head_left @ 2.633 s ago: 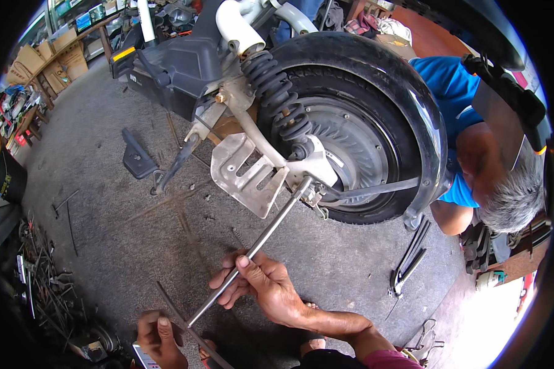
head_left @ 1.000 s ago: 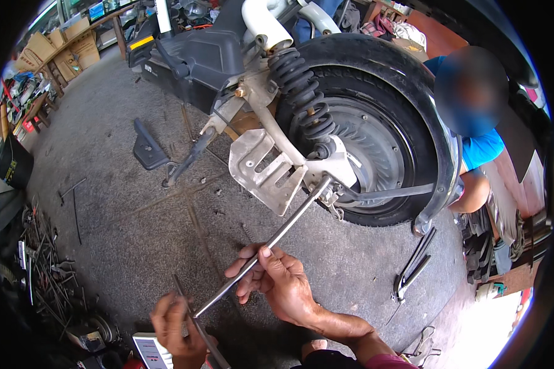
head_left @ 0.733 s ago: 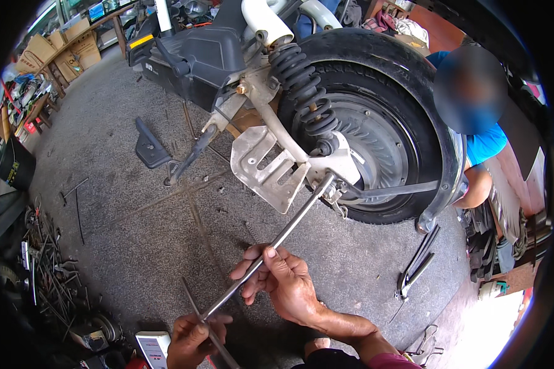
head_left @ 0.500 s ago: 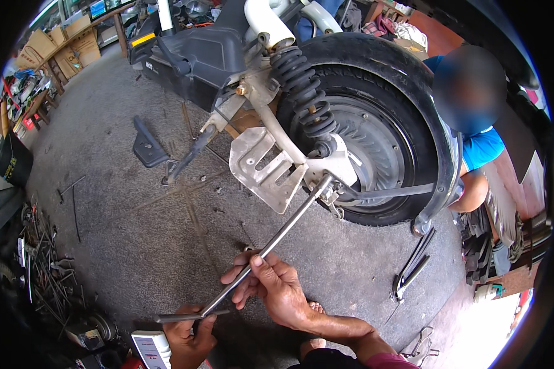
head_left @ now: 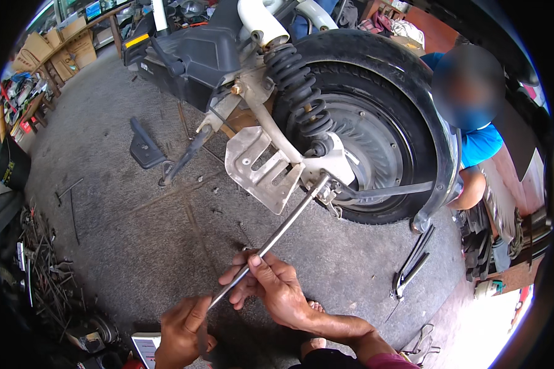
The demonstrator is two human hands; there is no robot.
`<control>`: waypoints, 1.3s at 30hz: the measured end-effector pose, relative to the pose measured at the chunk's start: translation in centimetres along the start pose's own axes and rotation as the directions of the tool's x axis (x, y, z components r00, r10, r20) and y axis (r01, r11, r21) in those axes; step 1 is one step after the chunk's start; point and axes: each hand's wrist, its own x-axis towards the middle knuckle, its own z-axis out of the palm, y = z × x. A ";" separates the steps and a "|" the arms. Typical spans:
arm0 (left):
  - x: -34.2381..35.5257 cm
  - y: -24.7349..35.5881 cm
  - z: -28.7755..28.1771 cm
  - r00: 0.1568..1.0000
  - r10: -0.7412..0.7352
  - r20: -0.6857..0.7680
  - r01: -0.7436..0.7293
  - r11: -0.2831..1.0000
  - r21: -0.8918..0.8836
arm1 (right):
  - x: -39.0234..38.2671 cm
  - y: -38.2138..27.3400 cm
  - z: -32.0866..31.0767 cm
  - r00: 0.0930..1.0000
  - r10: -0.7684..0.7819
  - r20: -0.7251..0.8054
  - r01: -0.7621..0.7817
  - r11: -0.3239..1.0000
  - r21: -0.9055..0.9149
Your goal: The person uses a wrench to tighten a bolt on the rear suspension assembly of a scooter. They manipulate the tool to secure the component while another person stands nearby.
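A long T-handle socket wrench [head_left: 283,226] slants from my hands up to the hub of a scooter's rear wheel [head_left: 366,144]. Its far end sits on the axle fastener beside a white metal bracket [head_left: 329,169]. My left hand [head_left: 183,329] is closed around the crossbar end, which its fingers hide. Farther up the shaft, my right hand [head_left: 277,292] cradles the wrench, thumb on top and fingers beneath. Just left of the wrench's far end is a slotted metal plate [head_left: 261,169]. A black coil spring shock [head_left: 301,92] rises above the hub.
Another person in a blue sleeve [head_left: 481,146] crouches behind the wheel at right. A black plastic cover [head_left: 144,146] and a kickstand-like metal piece [head_left: 412,264] lie on the floor. Loose tools [head_left: 49,277] pile at lower left. A white box [head_left: 146,347] is near my left hand.
My left hand has turned over the crossbar, which showed before and is now covered. The right hand stays on the shaft, and the wrench's far end remains at the hub.
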 end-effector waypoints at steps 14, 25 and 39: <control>-4.4 -1.1 1.4 0.809 -0.470 0.354 0.454 0.115 -0.883 | 0.4 -0.1 0.2 1.000 0.012 0.024 -0.013 1.000 0.021; -1.4 -1.3 2.9 0.934 -0.092 -0.346 0.114 0.993 0.042 | 0.6 -0.7 -0.1 1.000 0.000 -0.007 0.000 1.000 0.031; -1.8 0.8 1.5 0.767 -0.459 0.449 0.339 -0.304 -0.890 | 0.3 -1.0 0.4 1.000 -0.002 -0.025 0.001 1.000 -0.008</control>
